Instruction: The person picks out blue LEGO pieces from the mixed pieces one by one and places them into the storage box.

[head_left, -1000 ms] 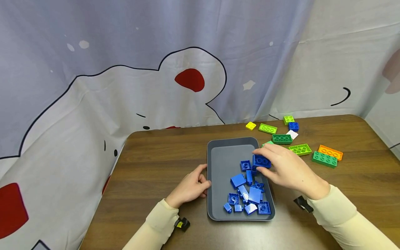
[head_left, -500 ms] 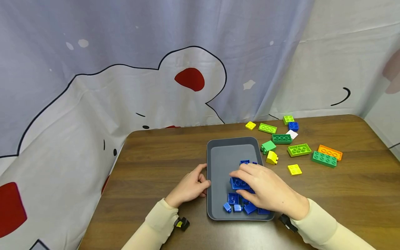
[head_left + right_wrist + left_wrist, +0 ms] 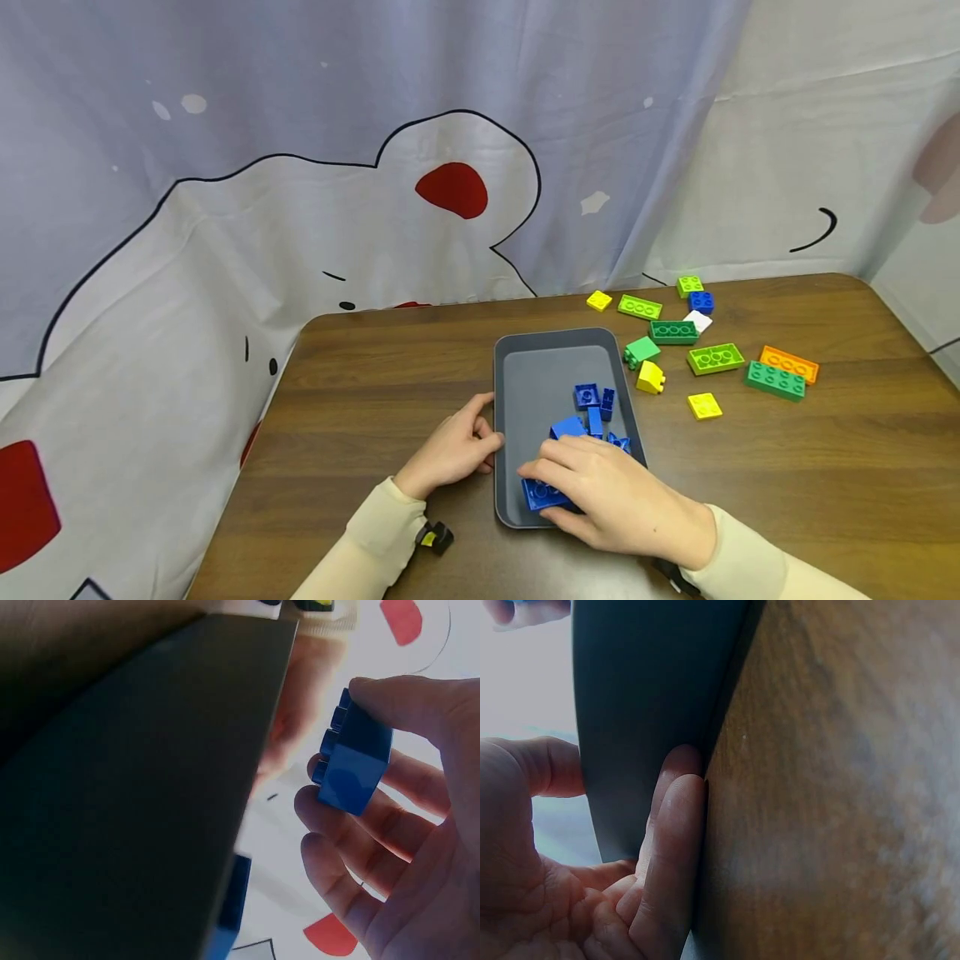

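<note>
A grey tray (image 3: 528, 375) holds several blue bricks (image 3: 587, 396), most heaped toward its near right and partly hidden by my right hand. My right hand (image 3: 611, 496) pinches a blue building brick (image 3: 542, 495) between thumb and fingers over the tray's near left part, hollow underside up. In the right wrist view, studs show along one side of this pinched brick (image 3: 360, 761). At the tray's left side, my left hand (image 3: 450, 454) holds the rim; the left wrist view shows the thumb at the edge and fingers (image 3: 676, 825) against the outer wall.
Right of the tray lie loose bricks: a green one (image 3: 641, 352), a yellow one (image 3: 651, 377), a flat yellow one (image 3: 705, 406), a lime one (image 3: 716, 359), and an orange one (image 3: 789, 365) beside a green one (image 3: 775, 381). A curtain (image 3: 300, 225) hangs behind the table (image 3: 375, 358).
My right hand has carried the blue brick from the tray's right side down and left to its near left part, uncovering yellow and green bricks. My left hand stays put.
</note>
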`<action>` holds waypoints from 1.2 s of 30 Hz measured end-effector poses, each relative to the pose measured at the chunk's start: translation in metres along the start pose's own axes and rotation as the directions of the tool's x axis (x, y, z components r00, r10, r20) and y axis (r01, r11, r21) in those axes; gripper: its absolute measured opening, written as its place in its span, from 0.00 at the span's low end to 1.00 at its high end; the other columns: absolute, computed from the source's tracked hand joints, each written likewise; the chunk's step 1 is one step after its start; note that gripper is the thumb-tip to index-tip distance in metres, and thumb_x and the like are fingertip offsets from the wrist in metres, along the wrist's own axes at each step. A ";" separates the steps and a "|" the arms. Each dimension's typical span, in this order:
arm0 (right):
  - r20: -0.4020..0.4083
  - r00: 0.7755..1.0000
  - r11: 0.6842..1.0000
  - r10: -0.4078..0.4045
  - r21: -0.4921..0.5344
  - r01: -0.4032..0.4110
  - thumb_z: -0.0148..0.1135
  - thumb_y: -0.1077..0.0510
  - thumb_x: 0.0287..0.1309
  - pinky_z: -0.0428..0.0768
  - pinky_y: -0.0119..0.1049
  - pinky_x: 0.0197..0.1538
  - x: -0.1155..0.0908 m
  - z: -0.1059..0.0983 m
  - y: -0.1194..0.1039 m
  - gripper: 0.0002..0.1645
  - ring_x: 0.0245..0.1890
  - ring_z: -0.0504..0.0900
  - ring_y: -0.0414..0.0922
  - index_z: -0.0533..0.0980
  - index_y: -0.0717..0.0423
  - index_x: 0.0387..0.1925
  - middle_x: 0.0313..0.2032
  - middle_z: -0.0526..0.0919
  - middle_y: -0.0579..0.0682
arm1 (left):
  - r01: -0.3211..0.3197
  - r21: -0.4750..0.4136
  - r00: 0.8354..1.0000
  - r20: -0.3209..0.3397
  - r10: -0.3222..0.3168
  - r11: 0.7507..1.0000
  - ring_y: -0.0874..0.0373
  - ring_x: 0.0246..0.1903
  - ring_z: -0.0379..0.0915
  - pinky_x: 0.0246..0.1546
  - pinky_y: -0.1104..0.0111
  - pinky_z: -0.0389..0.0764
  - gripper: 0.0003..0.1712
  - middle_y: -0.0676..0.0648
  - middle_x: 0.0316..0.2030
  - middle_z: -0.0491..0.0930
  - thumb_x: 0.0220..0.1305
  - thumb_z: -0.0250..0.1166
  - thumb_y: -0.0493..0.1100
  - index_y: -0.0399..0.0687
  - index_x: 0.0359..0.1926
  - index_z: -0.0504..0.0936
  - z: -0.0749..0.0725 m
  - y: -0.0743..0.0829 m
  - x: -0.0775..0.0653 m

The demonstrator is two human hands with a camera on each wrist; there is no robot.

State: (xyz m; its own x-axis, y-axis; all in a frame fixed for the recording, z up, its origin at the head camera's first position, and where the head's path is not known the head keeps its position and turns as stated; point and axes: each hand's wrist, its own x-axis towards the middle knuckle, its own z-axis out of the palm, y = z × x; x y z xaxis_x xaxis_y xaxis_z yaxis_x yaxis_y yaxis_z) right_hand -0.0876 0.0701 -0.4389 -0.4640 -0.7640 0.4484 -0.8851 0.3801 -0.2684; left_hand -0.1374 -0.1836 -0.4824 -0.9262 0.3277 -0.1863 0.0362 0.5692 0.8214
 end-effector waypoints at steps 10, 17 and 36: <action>-0.025 1.000 1.000 -0.012 0.012 0.012 0.68 0.46 0.55 0.74 0.29 0.48 0.000 0.004 -0.010 0.23 0.37 0.69 0.31 0.78 0.40 0.53 0.40 0.73 0.32 | 0.004 -0.009 1.000 0.004 -0.004 1.000 0.56 0.22 0.80 0.26 0.64 0.83 0.43 0.50 0.27 0.81 0.62 0.59 0.48 0.43 0.76 0.57 0.000 0.000 0.000; 0.031 0.999 0.999 0.015 0.049 -0.017 0.62 0.36 0.58 0.75 0.36 0.58 -0.002 0.004 -0.011 0.34 0.52 0.73 0.32 0.73 0.39 0.65 0.56 0.74 0.33 | 0.001 -0.002 1.000 0.007 -0.001 1.000 0.56 0.22 0.80 0.26 0.65 0.83 0.43 0.50 0.27 0.81 0.62 0.58 0.48 0.42 0.76 0.57 0.000 0.000 0.000; 0.084 0.992 0.995 0.095 -0.021 -0.094 0.56 0.23 0.52 0.60 0.50 0.72 -0.007 -0.012 0.008 0.56 0.74 0.57 0.45 0.57 0.39 0.78 0.77 0.53 0.41 | -0.004 0.008 1.000 0.001 0.004 1.000 0.56 0.21 0.80 0.25 0.64 0.83 0.42 0.49 0.27 0.80 0.62 0.58 0.47 0.42 0.76 0.58 0.000 0.000 0.000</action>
State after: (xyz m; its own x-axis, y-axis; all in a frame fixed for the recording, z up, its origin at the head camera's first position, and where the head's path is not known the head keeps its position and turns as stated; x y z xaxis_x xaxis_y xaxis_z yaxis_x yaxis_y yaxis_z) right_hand -0.0914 0.0846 -0.4343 -0.5418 -0.7655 0.3471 -0.8381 0.4609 -0.2918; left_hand -0.1376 -0.1838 -0.4821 -0.9256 0.3307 -0.1840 0.0425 0.5739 0.8178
